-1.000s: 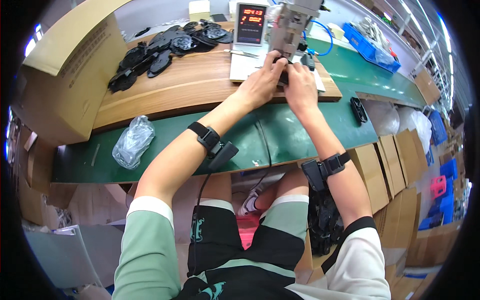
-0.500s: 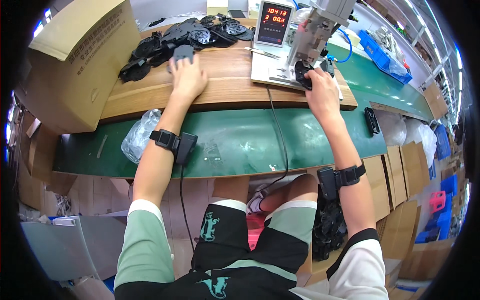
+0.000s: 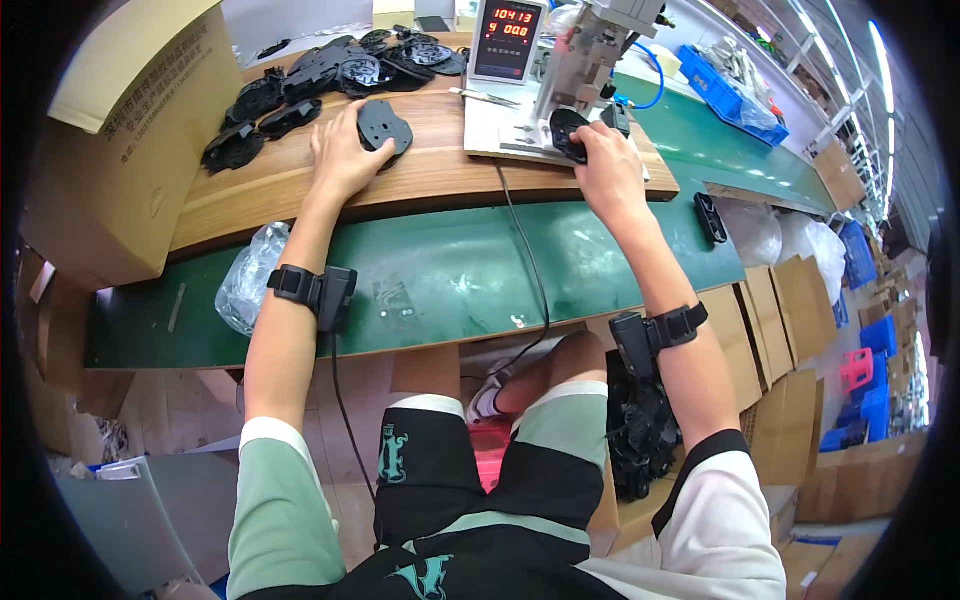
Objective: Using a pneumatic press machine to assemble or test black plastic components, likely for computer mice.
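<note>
My left hand [image 3: 342, 158] grips a flat, dark plastic shell [image 3: 385, 130], rounded like the base of a computer mouse, just above the wooden board. Behind it lies a heap of similar black plastic parts [image 3: 345, 72]. Under the head of a metal bench press [image 3: 592, 75], my right hand [image 3: 612, 172] has its fingers closed on a black plastic part [image 3: 567, 134]. That part is tilted at the front of the press's white base [image 3: 490, 138], and my fingers cover some of it. A box with a lit red display [image 3: 508, 40] stands beside the press.
Tweezers [image 3: 486, 97] lie on the white base. A tall cardboard box [image 3: 120, 160] borders the wooden board [image 3: 440, 130] at left. A clear plastic bag [image 3: 250, 280] and a small black part [image 3: 710, 218] rest on the green table [image 3: 450, 260]. A cable hangs over its front edge.
My left hand has pulled a shell away from the heap and turned it, so its broad face shows. My right hand stays at the press. The display's lower digits differ, and the whole view has shifted.
</note>
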### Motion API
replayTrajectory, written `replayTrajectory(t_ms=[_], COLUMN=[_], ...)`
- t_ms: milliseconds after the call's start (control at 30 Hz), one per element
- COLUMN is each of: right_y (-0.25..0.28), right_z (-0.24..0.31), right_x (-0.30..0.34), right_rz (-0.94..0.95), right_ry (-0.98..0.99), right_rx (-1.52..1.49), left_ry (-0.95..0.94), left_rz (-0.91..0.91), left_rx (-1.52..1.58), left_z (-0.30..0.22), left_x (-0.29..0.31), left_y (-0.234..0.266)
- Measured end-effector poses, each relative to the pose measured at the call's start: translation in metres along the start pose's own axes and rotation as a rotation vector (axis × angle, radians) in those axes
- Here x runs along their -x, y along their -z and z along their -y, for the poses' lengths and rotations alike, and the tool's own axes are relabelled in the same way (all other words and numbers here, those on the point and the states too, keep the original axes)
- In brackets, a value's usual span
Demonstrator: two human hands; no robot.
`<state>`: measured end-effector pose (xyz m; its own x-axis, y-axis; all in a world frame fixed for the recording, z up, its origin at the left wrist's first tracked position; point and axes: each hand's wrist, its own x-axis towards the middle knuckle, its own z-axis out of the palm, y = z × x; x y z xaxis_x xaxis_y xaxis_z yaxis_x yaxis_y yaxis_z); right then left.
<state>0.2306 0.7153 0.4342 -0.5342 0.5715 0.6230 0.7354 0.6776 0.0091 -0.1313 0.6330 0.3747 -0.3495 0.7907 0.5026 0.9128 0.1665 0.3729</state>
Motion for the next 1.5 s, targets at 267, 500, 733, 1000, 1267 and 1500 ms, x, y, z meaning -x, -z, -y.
replayTrajectory(t_ms=[267,500,733,1000,1267,1500], right_y=[0.002,0.004,0.026,0.108,0.093,0.075], right_z=[0.000,0.000,-0.017,-0.018,-0.047,-0.053], right_x=[-0.001,0.000,-0.019,0.127,0.458,0.558], right_rz=[0.035,0.045,0.208,-0.293,-0.217,-0.008], right_ry=[-0.035,-0.046,-0.051,-0.256,-0.939,-1.110], right_rx=[0.009,-0.004,-0.107,-0.547,-0.318,-0.114], left_ry=[-0.212,-0.454,-0.360,-0.431,-0.867,-0.859], left_rz=[-0.427,-0.225,-0.053,-0.214,-0.241,-0.078], left_rx=[0.532,0.459,0.626,0.287,0.088,-0.116], left_z=[-0.027,-0.059,-0.062,-0.064,-0.156,-0.217], left_x=[-0.002,0.015,0.023,0.027,0.038,0.012], left_y=[0.016,0.025,-0.006,0.010,0.000,-0.040])
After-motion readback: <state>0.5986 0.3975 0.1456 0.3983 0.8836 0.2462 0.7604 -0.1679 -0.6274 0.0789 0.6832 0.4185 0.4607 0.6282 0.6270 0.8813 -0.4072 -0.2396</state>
